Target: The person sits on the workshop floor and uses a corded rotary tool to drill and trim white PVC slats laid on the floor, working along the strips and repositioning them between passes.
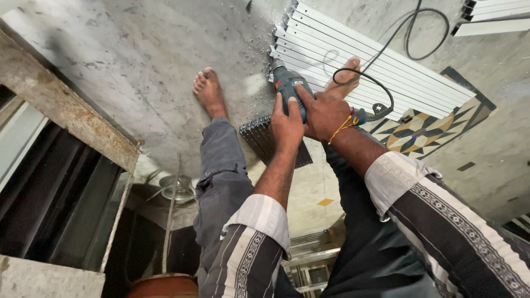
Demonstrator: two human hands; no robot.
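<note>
1. Both my hands are closed around the blue-green power drill (291,88) at centre frame: my left hand (286,126) clamps the rear of its body, and my right hand (326,113) wraps the grip, fingers fully curled.
2. The drill's nose points at the end of the stack of white metal slats (375,66) in the upper middle of the frame. Metal shavings (259,49) lie scattered on the concrete floor (138,60) beside it.
3. My right foot (343,77) rests on the slats, just beside the drill, and my left foot (208,91) is bare on the floor; I judge that a slipping bit or the sharp swarf could cut either.
4. The black cord (386,52) loops near my right wrist and could snag.
5. Lower left, a brown round vessel (164,287) shows only its rim; its contents are hidden.
</note>
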